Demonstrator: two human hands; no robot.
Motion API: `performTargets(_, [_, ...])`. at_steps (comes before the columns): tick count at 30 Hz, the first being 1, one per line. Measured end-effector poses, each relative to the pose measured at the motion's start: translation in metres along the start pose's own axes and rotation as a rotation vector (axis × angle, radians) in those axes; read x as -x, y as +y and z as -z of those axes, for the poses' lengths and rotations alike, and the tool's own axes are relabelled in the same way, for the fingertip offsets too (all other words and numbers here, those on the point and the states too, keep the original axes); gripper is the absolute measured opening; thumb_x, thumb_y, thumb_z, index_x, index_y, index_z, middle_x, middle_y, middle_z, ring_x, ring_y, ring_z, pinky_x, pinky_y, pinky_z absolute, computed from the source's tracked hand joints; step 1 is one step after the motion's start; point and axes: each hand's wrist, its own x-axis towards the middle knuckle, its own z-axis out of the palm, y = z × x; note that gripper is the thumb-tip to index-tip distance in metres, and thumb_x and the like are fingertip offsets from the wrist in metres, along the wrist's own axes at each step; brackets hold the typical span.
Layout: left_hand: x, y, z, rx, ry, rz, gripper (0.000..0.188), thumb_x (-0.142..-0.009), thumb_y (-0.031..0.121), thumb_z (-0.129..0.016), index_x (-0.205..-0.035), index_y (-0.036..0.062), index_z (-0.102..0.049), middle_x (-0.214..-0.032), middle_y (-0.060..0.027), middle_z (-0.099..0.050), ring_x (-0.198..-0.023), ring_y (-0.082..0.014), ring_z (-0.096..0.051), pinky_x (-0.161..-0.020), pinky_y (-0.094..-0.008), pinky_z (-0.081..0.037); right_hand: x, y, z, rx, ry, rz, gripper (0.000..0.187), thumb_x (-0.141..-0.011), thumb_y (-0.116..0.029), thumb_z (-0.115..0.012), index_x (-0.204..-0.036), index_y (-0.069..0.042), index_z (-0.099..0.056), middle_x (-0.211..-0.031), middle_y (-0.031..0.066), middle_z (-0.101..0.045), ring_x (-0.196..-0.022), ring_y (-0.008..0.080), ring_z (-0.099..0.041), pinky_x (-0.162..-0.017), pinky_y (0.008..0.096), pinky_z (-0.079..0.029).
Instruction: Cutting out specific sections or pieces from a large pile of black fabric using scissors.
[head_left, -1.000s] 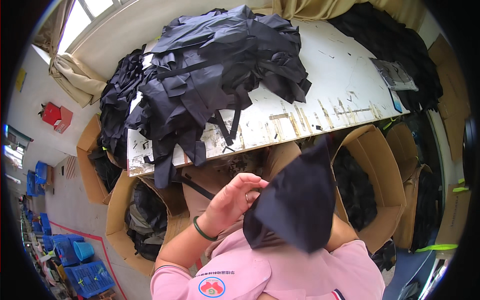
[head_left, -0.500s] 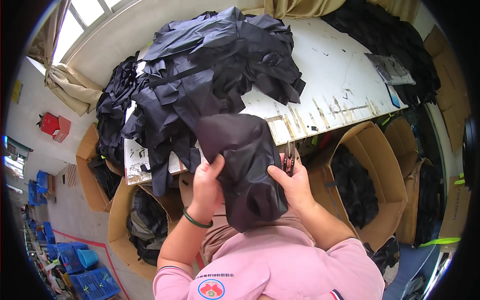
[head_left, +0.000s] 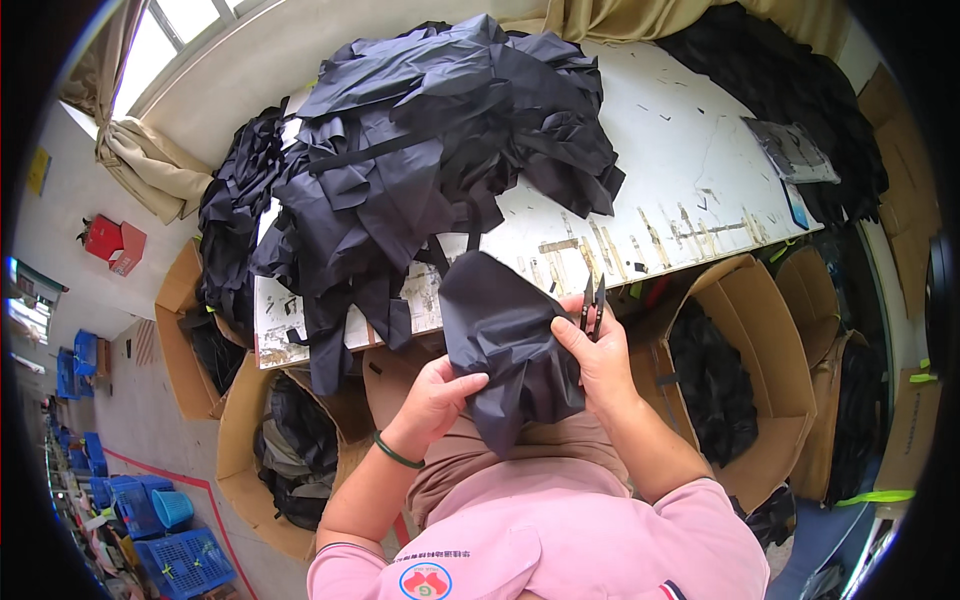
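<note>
A black cloth piece (head_left: 505, 345), judged light, soft and limp, is held just below the table (head_left: 690, 190) edge; it is pinched by the left hand (head_left: 440, 395) and the right hand (head_left: 600, 365), with snips (head_left: 592, 305) also gripped; its edges are best grasped.

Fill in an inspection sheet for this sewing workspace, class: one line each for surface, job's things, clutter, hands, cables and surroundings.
Surface: white table, scuffed and marked.
Job's things: black fabric piece held over the lap; small thread snips.
Clutter: big pile of black fabric on the table; a flat grey packet at its right end.
Hands: left hand grips the piece's lower edge; right hand grips its right side and holds the snips.
Cables: nothing seen.
Surroundings: cardboard boxes holding dark cloth; blue crates on the floor; a window.
</note>
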Motion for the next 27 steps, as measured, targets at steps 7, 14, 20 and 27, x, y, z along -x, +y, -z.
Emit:
performTargets(7, [-0.001,0.036,-0.008,-0.136,0.123,-0.463,0.03,-0.087,-0.005,-0.059,-0.116,0.0016,-0.057,-0.109,-0.0074,-0.066,-0.099,-0.0144,-0.061,-0.091,-0.0272,-0.046,-0.008,-0.004,0.013,0.244,0.043,0.278,0.021,-0.09,-0.01,-0.065,-0.109,-0.005,-0.059,-0.073,-0.007,-0.052,-0.065,0.0011,-0.042,-0.06,0.0177,-0.034])
performTargets(14, [0.011,0.055,-0.034,-0.39,0.071,-0.602,0.074,-0.084,-0.012,-0.059,-0.143,0.0062,-0.019,-0.113,-0.0164,-0.062,-0.106,-0.0174,-0.059,-0.094,-0.0303,-0.045,-0.021,-0.015,0.026,0.463,0.235,0.59,0.021,-0.091,-0.008,-0.063,-0.111,-0.003,-0.057,-0.08,0.0,-0.062,-0.065,0.0019,-0.049,-0.06,0.0181,-0.039])
performTargets(20, [0.014,0.038,-0.036,-0.678,0.125,-0.759,0.075,-0.082,-0.012,-0.061,-0.145,0.0053,-0.024,-0.099,-0.0119,-0.066,-0.085,-0.012,-0.061,-0.078,-0.0233,-0.048,0.03,-0.039,-0.027,0.638,-0.229,0.723,0.026,-0.084,0.001,-0.068,-0.108,0.0,-0.059,-0.109,0.0116,-0.065,-0.089,0.012,-0.064,-0.068,0.0215,-0.048])
performTargets(27, [0.02,0.038,-0.045,-0.911,0.116,-0.787,0.035,-0.081,-0.009,-0.065,-0.115,-0.0004,-0.062,-0.097,-0.0083,-0.066,-0.08,-0.0089,-0.061,-0.071,-0.0205,-0.05,0.018,-0.012,-0.038,0.7,-0.18,0.688,0.027,-0.077,-0.005,-0.076,-0.099,0.001,-0.062,-0.089,0.0114,-0.065,-0.076,0.0234,-0.063,-0.068,0.0297,-0.051])
